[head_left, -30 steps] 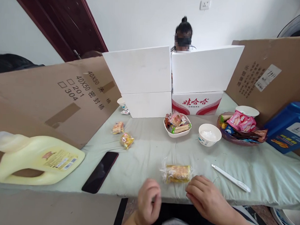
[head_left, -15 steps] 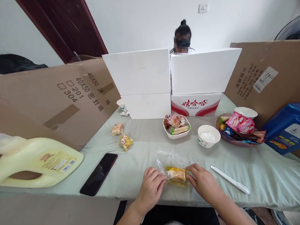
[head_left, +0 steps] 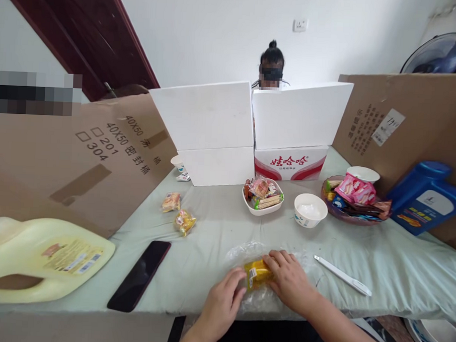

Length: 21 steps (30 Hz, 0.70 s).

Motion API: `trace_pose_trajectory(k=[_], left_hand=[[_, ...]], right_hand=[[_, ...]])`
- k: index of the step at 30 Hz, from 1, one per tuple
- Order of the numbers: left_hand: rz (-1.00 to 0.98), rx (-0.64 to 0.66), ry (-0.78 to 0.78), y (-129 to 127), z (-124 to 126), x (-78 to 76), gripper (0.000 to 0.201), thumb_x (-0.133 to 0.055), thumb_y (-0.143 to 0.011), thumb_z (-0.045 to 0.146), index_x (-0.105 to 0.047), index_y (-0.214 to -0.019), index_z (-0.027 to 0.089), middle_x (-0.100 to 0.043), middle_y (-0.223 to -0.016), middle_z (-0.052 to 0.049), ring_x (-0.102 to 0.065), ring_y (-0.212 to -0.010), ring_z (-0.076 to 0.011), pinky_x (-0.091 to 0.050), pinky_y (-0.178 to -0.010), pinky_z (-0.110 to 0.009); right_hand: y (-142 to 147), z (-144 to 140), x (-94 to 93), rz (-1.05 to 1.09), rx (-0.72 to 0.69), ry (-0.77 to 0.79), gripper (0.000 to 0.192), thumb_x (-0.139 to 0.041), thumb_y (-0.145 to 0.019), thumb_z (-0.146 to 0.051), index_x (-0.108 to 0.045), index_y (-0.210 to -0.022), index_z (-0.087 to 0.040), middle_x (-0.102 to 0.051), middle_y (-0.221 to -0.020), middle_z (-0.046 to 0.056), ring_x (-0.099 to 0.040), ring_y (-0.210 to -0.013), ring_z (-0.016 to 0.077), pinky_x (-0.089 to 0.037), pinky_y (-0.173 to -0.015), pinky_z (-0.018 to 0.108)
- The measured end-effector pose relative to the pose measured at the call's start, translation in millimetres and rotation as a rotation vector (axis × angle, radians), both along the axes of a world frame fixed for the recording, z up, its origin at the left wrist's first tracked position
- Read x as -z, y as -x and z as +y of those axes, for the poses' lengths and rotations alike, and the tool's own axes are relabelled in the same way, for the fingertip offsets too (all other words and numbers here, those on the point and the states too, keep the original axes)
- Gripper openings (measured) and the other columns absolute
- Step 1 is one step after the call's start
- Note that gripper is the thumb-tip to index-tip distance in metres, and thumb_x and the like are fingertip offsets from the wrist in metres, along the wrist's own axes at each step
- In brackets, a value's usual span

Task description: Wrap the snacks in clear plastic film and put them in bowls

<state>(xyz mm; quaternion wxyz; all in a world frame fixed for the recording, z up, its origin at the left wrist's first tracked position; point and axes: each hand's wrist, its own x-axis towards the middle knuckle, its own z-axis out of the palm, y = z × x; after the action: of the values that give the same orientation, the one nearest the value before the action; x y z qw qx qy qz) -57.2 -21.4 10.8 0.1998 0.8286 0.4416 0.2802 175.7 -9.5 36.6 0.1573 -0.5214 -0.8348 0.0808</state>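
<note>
A yellow-wrapped snack packet (head_left: 259, 274) lies near the table's front edge on a crinkled sheet of clear plastic film (head_left: 243, 250). My right hand (head_left: 289, 282) is closed over the packet's right end, fingers on top. At the other end, my left hand (head_left: 222, 299) has curled fingers with the fingertips against the wrapper; its thumb stands lower, a little apart. Whatever lies under my right palm is hidden. To the right of my hands lies a slim white utility knife (head_left: 342, 275).
A black phone (head_left: 139, 275) and a pale yellow jug (head_left: 58, 259) lie left. Two wrapped snacks (head_left: 184, 221) (head_left: 171, 202), a snack-filled bowl (head_left: 262, 211), a paper bowl (head_left: 309, 218) and a fuller basin (head_left: 326, 208) stand farther back. White boxes (head_left: 215, 125) screen a person opposite.
The packet has turned so its yellow side and label show, and the film is spread flatter around it. My right hand has moved farther over the packet. The view has shifted slightly.
</note>
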Motion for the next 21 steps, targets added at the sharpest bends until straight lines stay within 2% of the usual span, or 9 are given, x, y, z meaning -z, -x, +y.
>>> trace_pose_trajectory(k=[2,4,7,10,13,15,18,19,21], left_hand=[[0.083,-0.018,-0.032,-4,3,9.4,0.044,-0.056,-0.083,0.017,-0.051,-0.126,0.025,-0.061,-0.127,-0.008,-0.061,-0.113,-0.0249,-0.053,-0.094,-0.041],[0.152,-0.018,-0.033,-6,3,16.1,0.050,-0.064,-0.078,0.020,-0.054,-0.126,0.025,-0.061,-0.128,-0.008,-0.062,-0.113,-0.0272,-0.054,-0.094,-0.042],[0.210,-0.024,-0.033,-8,2,20.2,0.046,-0.070,-0.074,0.024,-0.062,-0.119,0.024,-0.062,-0.128,-0.009,-0.063,-0.110,-0.0292,-0.055,-0.092,-0.043],[0.265,-0.032,-0.031,-9,1,19.9,0.044,-0.071,-0.074,0.026,-0.063,-0.117,0.024,-0.062,-0.129,-0.010,-0.063,-0.110,-0.0304,-0.055,-0.092,-0.044],[0.305,-0.027,-0.051,-9,1,18.4,0.044,-0.071,-0.075,0.026,-0.063,-0.118,0.023,-0.061,-0.130,-0.011,-0.066,-0.105,-0.0308,-0.058,-0.086,-0.044],[0.275,-0.006,-0.099,-8,-1,16.2,0.039,-0.070,-0.077,0.026,-0.064,-0.116,0.023,-0.062,-0.128,-0.011,-0.067,-0.102,-0.0298,-0.059,-0.083,-0.042],[0.157,0.044,-0.174,-6,-4,9.0,0.024,-0.061,-0.086,0.024,-0.065,-0.109,0.022,-0.067,-0.116,-0.010,-0.067,-0.101,-0.0249,-0.059,-0.085,-0.037],[0.121,0.062,-0.191,-6,-6,5.4,0.020,-0.057,-0.088,0.022,-0.065,-0.106,0.022,-0.068,-0.112,-0.009,-0.067,-0.099,-0.0233,-0.058,-0.086,-0.036],[0.083,0.112,-0.195,-3,-8,-2.4,0.018,-0.055,-0.088,0.020,-0.066,-0.103,0.022,-0.069,-0.107,-0.009,-0.067,-0.097,-0.0221,-0.057,-0.089,-0.037]], right_hand=[[-8,2,-2.3,0.007,0.048,0.046,0.039,-0.063,-0.081,-0.018,-0.056,-0.120,-0.021,-0.060,-0.116,0.009,-0.054,-0.106,0.0260,-0.044,-0.090,0.044],[-21,2,-7.3,0.107,0.041,0.107,0.033,-0.060,-0.081,-0.016,-0.058,-0.114,-0.022,-0.061,-0.112,0.006,-0.054,-0.106,0.0235,-0.043,-0.092,0.042],[-41,0,-11.3,0.403,0.020,0.176,0.030,-0.060,-0.081,-0.019,-0.059,-0.110,-0.022,-0.062,-0.111,0.005,-0.056,-0.105,0.0206,-0.045,-0.092,0.037],[-57,1,-7.4,0.753,0.091,0.226,0.030,-0.057,-0.087,-0.035,-0.055,-0.113,-0.021,-0.064,-0.108,0.008,-0.062,-0.095,0.0208,-0.050,-0.083,0.036],[-84,11,-10.7,0.919,0.262,0.078,0.040,-0.051,-0.089,-0.049,-0.051,-0.117,-0.020,-0.067,-0.102,0.009,-0.065,-0.088,0.0225,-0.053,-0.076,0.037],[-116,25,-22.5,0.799,0.425,-0.200,0.042,-0.053,-0.088,-0.050,-0.052,-0.117,-0.020,-0.066,-0.106,0.010,-0.064,-0.092,0.0237,-0.052,-0.080,0.039],[-176,48,-41.9,0.361,0.641,-0.564,0.043,-0.050,-0.087,-0.046,-0.056,-0.119,-0.018,-0.061,-0.117,0.015,-0.056,-0.110,0.0294,-0.044,-0.096,0.047],[-194,55,-45.1,0.246,0.684,-0.620,0.044,-0.049,-0.086,-0.045,-0.057,-0.117,-0.015,-0.061,-0.115,0.016,-0.054,-0.110,0.0314,-0.041,-0.098,0.049],[-223,65,-44.7,0.077,0.719,-0.569,0.046,-0.046,-0.086,-0.042,-0.057,-0.119,-0.010,-0.060,-0.114,0.020,-0.053,-0.110,0.0338,-0.041,-0.096,0.052]])
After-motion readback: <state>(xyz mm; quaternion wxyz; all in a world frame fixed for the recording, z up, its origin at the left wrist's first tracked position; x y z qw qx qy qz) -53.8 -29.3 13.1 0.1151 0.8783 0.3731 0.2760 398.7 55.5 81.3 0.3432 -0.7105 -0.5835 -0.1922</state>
